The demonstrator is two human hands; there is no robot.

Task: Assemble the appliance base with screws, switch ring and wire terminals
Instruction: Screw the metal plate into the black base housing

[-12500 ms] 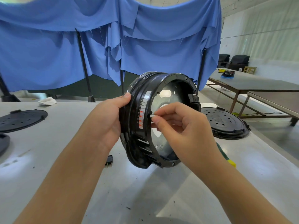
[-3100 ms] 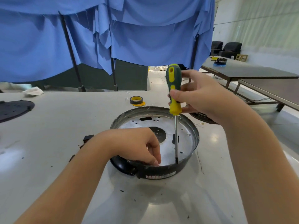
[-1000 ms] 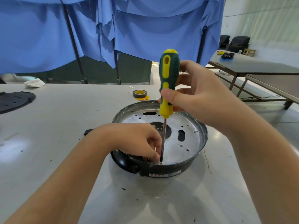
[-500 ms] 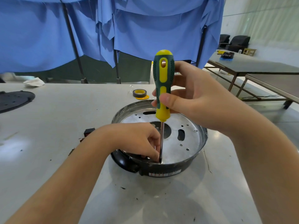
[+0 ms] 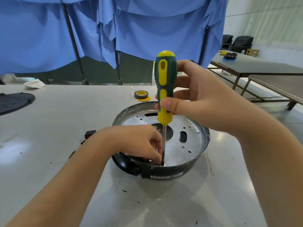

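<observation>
The round black appliance base (image 5: 167, 175) lies open side up on the grey table, a silver metal plate (image 5: 185, 145) with holes inside it. My right hand (image 5: 200, 102) grips the handle of a green and yellow screwdriver (image 5: 164, 89) that stands upright, its tip down at the near inner rim of the base. My left hand (image 5: 139, 141) reaches inside the base with fingers curled and pinched at the shaft's lower end; the screw under the tip is hidden.
A roll of black tape on a yellow disc (image 5: 141, 95) sits behind the base. A black perforated lid (image 5: 14, 102) lies at the far left, a small black part (image 5: 89, 134) near my left wrist, a crumpled white cloth (image 5: 34, 83) at the back.
Since one second ago the screwdriver has stayed upright on the same spot at the near rim; its handle has turned in my right hand. My left hand keeps its place.
</observation>
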